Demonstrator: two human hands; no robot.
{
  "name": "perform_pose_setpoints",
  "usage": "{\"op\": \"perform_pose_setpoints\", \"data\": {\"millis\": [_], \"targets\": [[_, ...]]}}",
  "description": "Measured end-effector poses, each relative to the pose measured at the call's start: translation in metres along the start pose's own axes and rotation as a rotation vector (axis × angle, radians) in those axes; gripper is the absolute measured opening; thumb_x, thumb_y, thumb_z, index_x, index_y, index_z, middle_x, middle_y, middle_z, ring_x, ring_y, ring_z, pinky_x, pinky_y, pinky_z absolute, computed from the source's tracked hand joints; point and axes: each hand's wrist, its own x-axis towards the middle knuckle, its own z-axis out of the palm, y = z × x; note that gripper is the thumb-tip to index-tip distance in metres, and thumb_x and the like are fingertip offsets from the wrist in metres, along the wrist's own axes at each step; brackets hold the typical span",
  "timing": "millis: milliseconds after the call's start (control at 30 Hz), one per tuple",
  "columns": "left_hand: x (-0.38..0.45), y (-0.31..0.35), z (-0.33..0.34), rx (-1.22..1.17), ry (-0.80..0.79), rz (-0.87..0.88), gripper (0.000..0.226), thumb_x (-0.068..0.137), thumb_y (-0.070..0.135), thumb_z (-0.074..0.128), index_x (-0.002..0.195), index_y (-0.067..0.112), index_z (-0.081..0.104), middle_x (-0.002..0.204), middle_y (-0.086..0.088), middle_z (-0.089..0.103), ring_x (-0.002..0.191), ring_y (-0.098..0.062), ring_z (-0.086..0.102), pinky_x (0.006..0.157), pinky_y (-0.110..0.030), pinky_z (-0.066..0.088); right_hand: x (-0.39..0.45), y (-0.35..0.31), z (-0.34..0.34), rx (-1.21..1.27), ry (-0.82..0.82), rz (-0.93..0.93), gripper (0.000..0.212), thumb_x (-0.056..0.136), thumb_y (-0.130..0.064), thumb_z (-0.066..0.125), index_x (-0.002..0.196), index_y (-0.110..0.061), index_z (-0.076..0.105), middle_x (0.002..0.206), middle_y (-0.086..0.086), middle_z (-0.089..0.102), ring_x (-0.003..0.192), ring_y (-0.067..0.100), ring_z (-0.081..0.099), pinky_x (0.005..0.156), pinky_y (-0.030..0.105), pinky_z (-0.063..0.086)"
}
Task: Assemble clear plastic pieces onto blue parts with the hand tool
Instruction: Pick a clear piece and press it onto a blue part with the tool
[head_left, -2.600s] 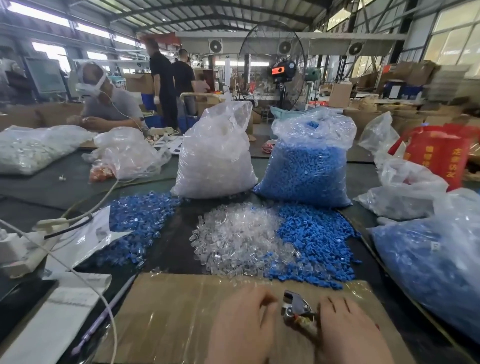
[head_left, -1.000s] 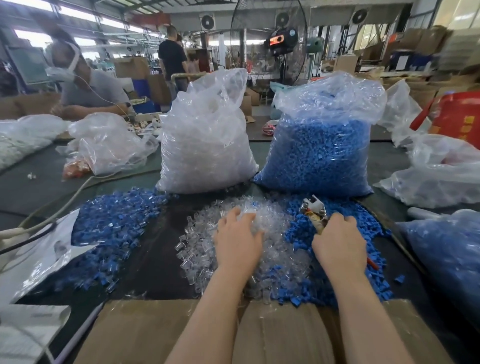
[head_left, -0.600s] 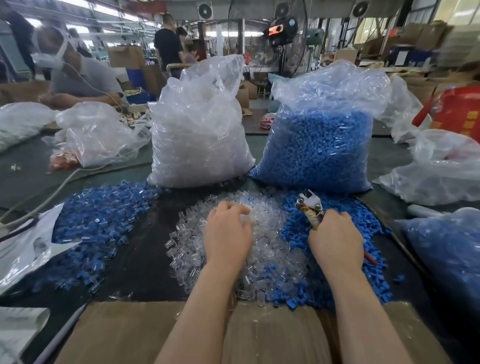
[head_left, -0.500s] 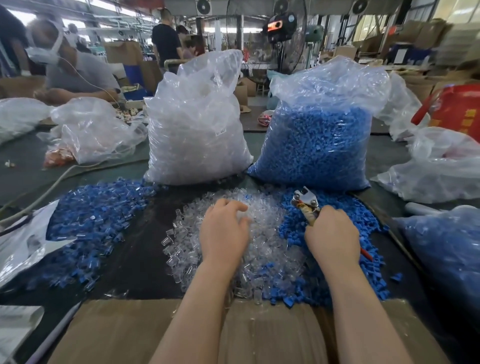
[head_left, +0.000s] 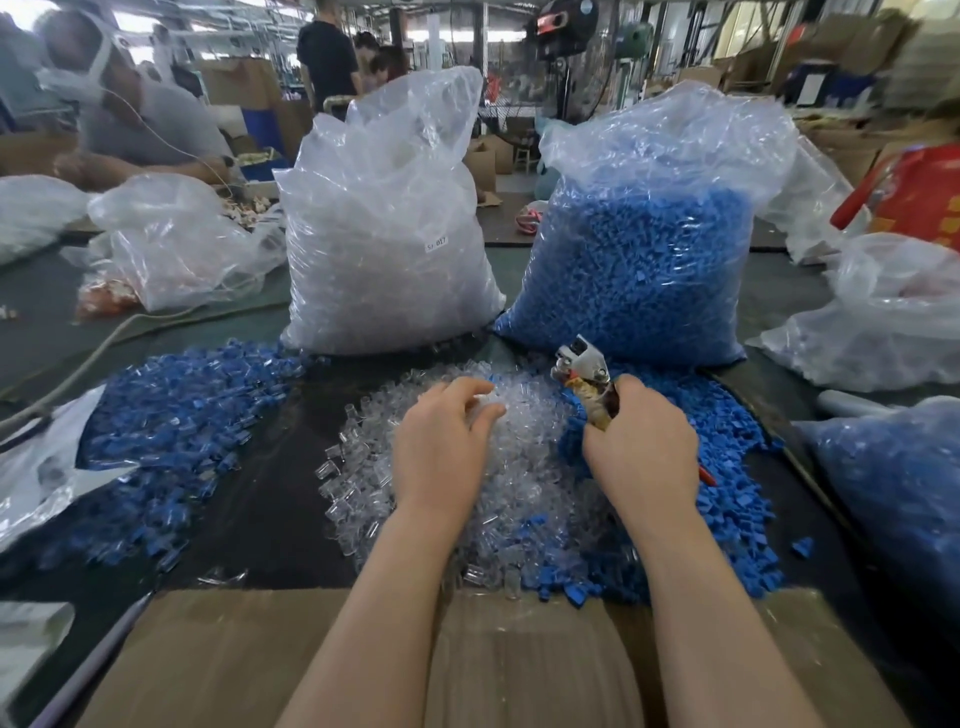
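Seemingly early: left hand (head_left: 441, 452) fingers curled into clear plastic pieces (head_left: 519, 467), grasp unclear; right hand (head_left: 641, 441) grips hand tool (head_left: 582, 371) beside blue parts (head_left: 727, 431); heaps remain.

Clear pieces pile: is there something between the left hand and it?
Nothing visible is in the way. The left hand already lies on the pile of clear pieces, its fingers curled into the top. The right hand with the hand tool stays beside it, over the blue parts.
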Motion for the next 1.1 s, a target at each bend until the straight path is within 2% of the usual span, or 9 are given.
{"op": "perform_pose_setpoints", "data": {"millis": [133, 300, 500, 700, 833, 967, 1100], "targets": [[-0.002, 0.003, -0.001, 0.021, 0.019, 0.020, 0.024, 0.090, 0.038, 0.068, 0.112, 0.029, 0.071, 0.097, 0.011, 0.072, 0.084, -0.005, 0.063, 0.074, -0.024, 0.050, -0.002, 0.001, 0.000, 0.027, -0.013, -0.003, 0.021, 0.086, -0.023, 0.062, 0.085, -0.015, 0.043, 0.076, -0.001, 0.041, 0.067, 0.021, 0.036, 0.060, 0.034, 0.024], [-0.004, 0.004, -0.001, 0.023, 0.033, 0.034, 0.024, 0.087, 0.038, 0.071, 0.110, 0.030, 0.073, 0.093, 0.013, 0.072, 0.080, -0.004, 0.063, 0.066, -0.017, 0.041, -0.002, 0.003, 0.003, 0.068, 0.015, -0.026, 0.020, 0.083, -0.022, 0.063, 0.083, -0.016, 0.043, 0.071, -0.003, 0.043, 0.059, 0.015, 0.033, 0.054, 0.034, 0.020], [-0.006, 0.000, 0.000, -0.007, -0.019, 0.018, 0.034, 0.086, 0.027, 0.074, 0.120, 0.027, 0.069, 0.108, 0.007, 0.071, 0.095, -0.008, 0.064, 0.081, -0.020, 0.044, -0.004, 0.004, 0.005, 0.145, 0.036, -0.041, 0.019, 0.079, -0.020, 0.063, 0.085, -0.018, 0.045, 0.067, -0.005, 0.048, 0.057, 0.007, 0.038, 0.056, 0.034, 0.025], [-0.010, 0.002, -0.001, 0.155, -0.025, 0.092, 0.033, 0.090, 0.028, 0.069, 0.123, 0.029, 0.068, 0.108, 0.003, 0.071, 0.098, -0.017, 0.062, 0.080, -0.025, 0.039, -0.006, 0.005, 0.005, 0.134, 0.030, -0.038, 0.016, 0.083, -0.024, 0.063, 0.085, -0.017, 0.049, 0.076, -0.002, 0.051, 0.066, 0.020, 0.042, 0.062, 0.034, 0.029], [-0.011, 0.003, -0.003, 0.100, -0.003, 0.103, 0.030, 0.090, 0.027, 0.070, 0.120, 0.025, 0.071, 0.104, 0.002, 0.072, 0.088, -0.017, 0.064, 0.076, -0.024, 0.042, -0.008, 0.007, 0.005, 0.158, 0.012, -0.025, 0.015, 0.083, -0.023, 0.063, 0.087, -0.018, 0.049, 0.084, 0.001, 0.052, 0.071, 0.021, 0.044, 0.065, 0.033, 0.031], [-0.012, 0.003, -0.003, 0.023, 0.013, 0.106, 0.029, 0.091, 0.024, 0.069, 0.120, 0.020, 0.071, 0.102, 0.002, 0.073, 0.080, -0.007, 0.060, 0.072, -0.010, 0.035, -0.009, 0.005, 0.003, 0.221, 0.016, -0.032, 0.011, 0.083, -0.021, 0.060, 0.084, -0.018, 0.050, 0.082, -0.001, 0.053, 0.071, 0.021, 0.046, 0.066, 0.033, 0.031], [-0.012, 0.004, -0.004, -0.029, 0.025, 0.093, 0.021, 0.091, 0.023, 0.069, 0.110, 0.016, 0.074, 0.098, 0.001, 0.072, 0.084, -0.010, 0.063, 0.077, -0.018, 0.044, -0.011, 0.003, 0.003, 0.245, 0.059, -0.056, 0.012, 0.083, -0.021, 0.061, 0.084, -0.021, 0.049, 0.078, -0.004, 0.050, 0.070, 0.019, 0.044, 0.065, 0.032, 0.029]]}}
